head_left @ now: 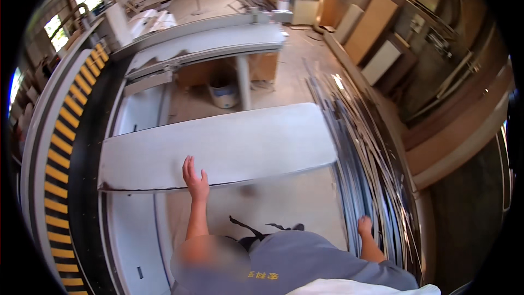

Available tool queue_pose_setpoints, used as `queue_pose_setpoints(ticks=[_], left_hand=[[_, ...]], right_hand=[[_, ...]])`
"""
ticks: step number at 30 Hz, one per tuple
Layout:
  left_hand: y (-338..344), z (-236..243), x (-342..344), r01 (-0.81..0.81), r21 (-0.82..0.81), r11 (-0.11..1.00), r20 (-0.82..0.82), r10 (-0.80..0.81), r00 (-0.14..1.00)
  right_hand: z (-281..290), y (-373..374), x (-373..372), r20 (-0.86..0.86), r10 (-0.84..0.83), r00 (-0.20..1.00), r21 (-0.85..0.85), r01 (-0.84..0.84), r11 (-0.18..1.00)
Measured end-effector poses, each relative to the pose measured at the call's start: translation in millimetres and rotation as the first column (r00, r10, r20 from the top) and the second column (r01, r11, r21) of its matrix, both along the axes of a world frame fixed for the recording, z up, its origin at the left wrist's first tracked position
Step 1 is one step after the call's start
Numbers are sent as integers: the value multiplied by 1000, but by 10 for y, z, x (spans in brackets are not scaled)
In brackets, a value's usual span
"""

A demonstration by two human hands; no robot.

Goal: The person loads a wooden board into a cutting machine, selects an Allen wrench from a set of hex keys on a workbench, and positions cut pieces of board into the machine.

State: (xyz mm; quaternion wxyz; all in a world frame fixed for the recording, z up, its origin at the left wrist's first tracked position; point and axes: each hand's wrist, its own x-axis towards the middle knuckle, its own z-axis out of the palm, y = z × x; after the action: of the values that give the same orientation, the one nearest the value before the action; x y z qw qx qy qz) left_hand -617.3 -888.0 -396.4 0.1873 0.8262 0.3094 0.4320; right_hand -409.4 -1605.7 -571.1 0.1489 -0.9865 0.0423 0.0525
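My left hand point(195, 179) is at the near edge of a long pale grey table section point(245, 136). Its fingers point away from me and its thumb stands apart. Nothing shows in it, and whether it touches the surface I cannot tell. Out to the right, my right hand point(364, 225) is low at my side with its fingers curled in. Behind it in the picture lies a pile of long thin strips point(363, 153), and no held thing is visible in it.
Along the left runs a machine rail with yellow and black stripes point(63, 145). A second grey table section point(218, 38) stands farther off, with a bucket point(222, 94) on the floor beneath it. Boards point(371, 27) lean against the right wall.
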Motion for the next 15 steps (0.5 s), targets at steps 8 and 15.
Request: queue_pose_setpoints(ticks=[8,15], left_hand=[[-1100,-114,2534,317,-25,948,-112,-318,941],[-1595,-229,4261,349,-42,936,-213,-349,913]], right_hand=[[-1071,-2047,-1181,-102,-228,968,213,245,946],[-643,-1827,189,-363,-348,864,278,457,845]])
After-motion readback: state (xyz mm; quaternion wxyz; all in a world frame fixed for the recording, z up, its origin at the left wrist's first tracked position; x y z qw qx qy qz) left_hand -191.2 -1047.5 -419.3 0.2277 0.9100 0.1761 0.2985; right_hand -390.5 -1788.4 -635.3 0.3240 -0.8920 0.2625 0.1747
